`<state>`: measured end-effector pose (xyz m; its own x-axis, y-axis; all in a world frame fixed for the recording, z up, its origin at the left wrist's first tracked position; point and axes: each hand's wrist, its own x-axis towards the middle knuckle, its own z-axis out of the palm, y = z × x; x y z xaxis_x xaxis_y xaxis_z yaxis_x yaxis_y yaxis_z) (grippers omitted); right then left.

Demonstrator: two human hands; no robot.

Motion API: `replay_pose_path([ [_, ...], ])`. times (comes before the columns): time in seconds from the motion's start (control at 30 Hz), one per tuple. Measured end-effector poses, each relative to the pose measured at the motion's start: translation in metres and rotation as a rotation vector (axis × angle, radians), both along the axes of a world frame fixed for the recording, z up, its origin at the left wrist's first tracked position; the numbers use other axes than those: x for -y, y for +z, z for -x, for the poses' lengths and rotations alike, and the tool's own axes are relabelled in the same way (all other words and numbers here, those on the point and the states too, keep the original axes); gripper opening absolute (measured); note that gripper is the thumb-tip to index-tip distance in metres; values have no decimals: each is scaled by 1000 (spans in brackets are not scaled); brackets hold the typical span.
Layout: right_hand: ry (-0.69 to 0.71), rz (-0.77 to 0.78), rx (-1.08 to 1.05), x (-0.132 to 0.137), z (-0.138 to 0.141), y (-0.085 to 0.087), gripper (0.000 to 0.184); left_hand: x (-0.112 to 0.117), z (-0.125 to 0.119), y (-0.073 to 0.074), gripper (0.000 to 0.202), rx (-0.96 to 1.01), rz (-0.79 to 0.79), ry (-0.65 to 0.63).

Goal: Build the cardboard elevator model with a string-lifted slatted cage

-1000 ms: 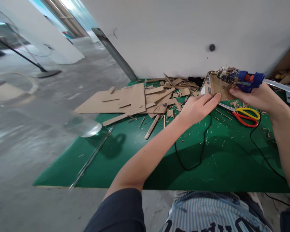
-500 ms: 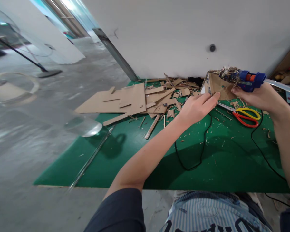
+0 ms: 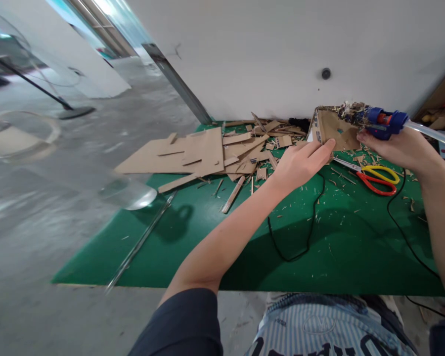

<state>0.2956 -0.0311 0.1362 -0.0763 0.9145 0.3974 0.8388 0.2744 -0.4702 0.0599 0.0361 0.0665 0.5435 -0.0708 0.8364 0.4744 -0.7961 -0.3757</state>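
My left hand is closed on the near left edge of a cardboard piece with folded-up sides, held at the back of the green table. In my right hand is a blue hot glue gun, its clear glue stick poking out of the rear. Its front end, clumped with scraps and dried strands, points left over the cardboard piece. My right fingers wrap the handle, partly hidden behind the gun. Just below the hands lie scissors with one yellow and one red handle.
Cardboard sheets and many offcuts lie along the back left. A clear cup stands at the table's left edge by bundled clear glue sticks. A black cord loops across the green table. A white wall rises behind.
The cardboard piece has tilted slightly, and my left hand has shifted a little to the left with it. The glue gun stays almost in the same place.
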Motion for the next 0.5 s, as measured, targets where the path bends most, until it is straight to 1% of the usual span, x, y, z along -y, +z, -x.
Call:
replay_pose_path([
  [0.1,1,-15,-2,0,-2,-1,35,-1,-1,0,21,6,-19,38],
  [0.2,-27,18,-11,2,-2,0,38,1,-1,0,20,12,-39,56],
  [0.27,-45,37,-19,3,-1,1,36,2,-1,1,20,1,-37,57],
  [0.37,-20,38,-36,4,1,1,30,4,-1,1,20,-13,-33,59],
  [0.5,-16,34,-101,3,3,0,27,4,-1,1,19,4,-45,15],
])
